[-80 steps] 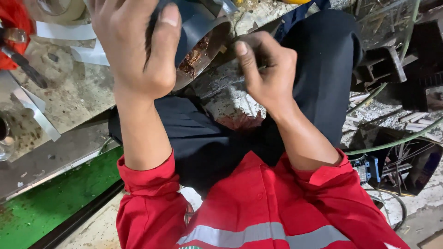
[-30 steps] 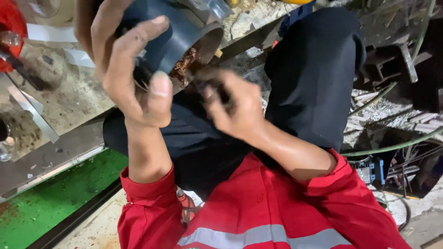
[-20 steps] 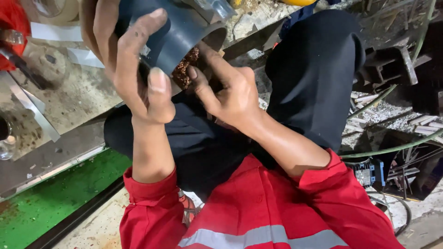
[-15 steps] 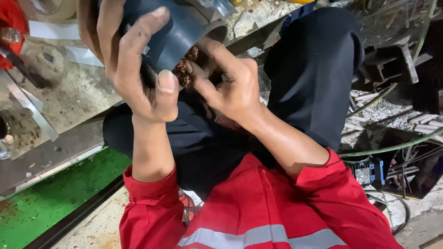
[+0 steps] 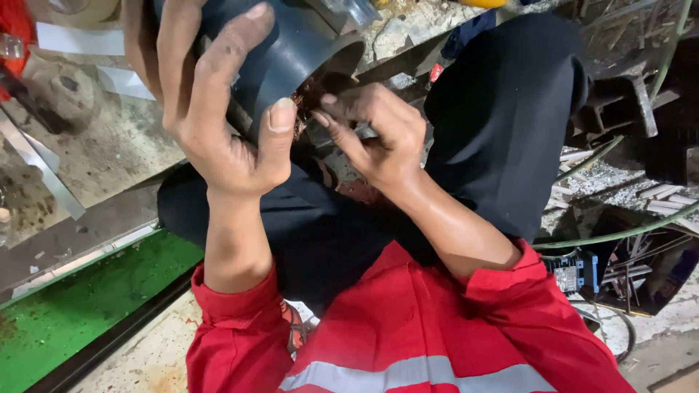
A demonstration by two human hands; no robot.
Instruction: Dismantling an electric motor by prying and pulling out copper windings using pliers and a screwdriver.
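My left hand [image 5: 218, 109] is wrapped around a dark grey cylindrical motor housing [image 5: 298, 51], held up over my lap with its open end facing right. Copper-coloured windings [image 5: 306, 94] show inside that open end. My right hand [image 5: 378, 138] is at the mouth of the housing, its fingertips pinched at the edge of the copper windings. Whether the fingers hold a wire strand cannot be made out. Both arms wear red sleeves, and my dark trousers [image 5: 502, 116] lie beneath the hands.
A dusty, stained workbench surface [image 5: 95, 153] with metal strips lies to the left, above a green floor strip [image 5: 80, 306]. At right are scrap metal parts, a green hose [image 5: 619, 233] and a small blue device [image 5: 575, 273] on the ground.
My right hand moved from away at my lap up to the housing's open end and now picks at the copper windings. The left hand has turned the housing slightly and kept its grip.
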